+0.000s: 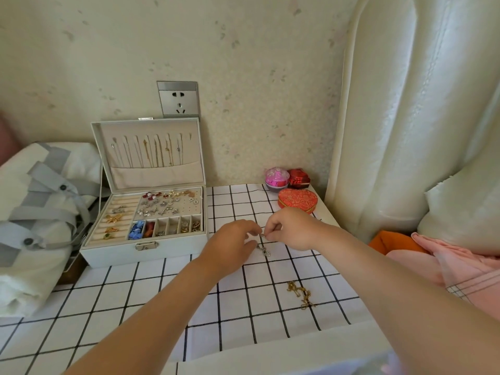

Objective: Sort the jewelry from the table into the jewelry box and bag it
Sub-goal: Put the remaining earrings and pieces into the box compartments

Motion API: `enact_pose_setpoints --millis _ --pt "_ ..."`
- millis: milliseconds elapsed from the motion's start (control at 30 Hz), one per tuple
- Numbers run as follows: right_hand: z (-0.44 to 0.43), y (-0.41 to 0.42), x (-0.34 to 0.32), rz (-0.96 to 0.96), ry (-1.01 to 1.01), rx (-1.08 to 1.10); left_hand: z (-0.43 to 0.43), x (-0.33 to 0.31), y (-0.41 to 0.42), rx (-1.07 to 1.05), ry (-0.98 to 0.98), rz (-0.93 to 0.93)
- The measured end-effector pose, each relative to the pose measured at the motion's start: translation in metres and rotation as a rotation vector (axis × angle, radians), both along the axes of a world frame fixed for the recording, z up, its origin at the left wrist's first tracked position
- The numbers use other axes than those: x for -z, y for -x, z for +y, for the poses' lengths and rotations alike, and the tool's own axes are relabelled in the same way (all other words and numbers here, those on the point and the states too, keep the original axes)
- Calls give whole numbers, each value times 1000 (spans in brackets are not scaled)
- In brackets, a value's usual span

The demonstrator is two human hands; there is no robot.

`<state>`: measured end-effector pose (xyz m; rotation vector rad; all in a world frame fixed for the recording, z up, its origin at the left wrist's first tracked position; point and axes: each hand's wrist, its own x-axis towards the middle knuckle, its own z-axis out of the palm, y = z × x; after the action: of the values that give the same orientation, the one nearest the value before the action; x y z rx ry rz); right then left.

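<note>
Both hands meet over the checked cloth to the right of the open white jewelry box (119,251). My left hand (232,246) and my right hand (290,228) each pinch an end of a thin silver necklace (266,251), whose small heart pendant hangs between them just above the cloth. A gold chain (300,293) lies loose on the cloth nearer to me, to the right. The box's tray holds rings, earrings and small charms, and several chains hang in its raised lid (148,151).
A white and grey fabric bag (40,212) lies left of the box. A red heart-shaped tin (297,200), a pink round box (276,177) and a red box (299,177) stand at the back right. A padded headboard and pink fabric border the table's right side.
</note>
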<state>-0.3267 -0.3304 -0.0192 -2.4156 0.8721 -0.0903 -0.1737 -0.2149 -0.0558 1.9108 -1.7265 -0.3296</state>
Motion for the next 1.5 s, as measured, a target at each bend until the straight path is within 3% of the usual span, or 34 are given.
enact_pose_setpoints --millis 300,533,867,1500 --pt "2 4 -9 -232 -175 164 -10 -11 7 -160 165 234" --pt "7 5 2 138 -71 89 0 -2 7 -135 70 114" --pt "17 -11 7 294 29 79 4 3 8 -121 66 59" --pt "15 -15 11 249 -8 67 14 10 0 -129 9 104"
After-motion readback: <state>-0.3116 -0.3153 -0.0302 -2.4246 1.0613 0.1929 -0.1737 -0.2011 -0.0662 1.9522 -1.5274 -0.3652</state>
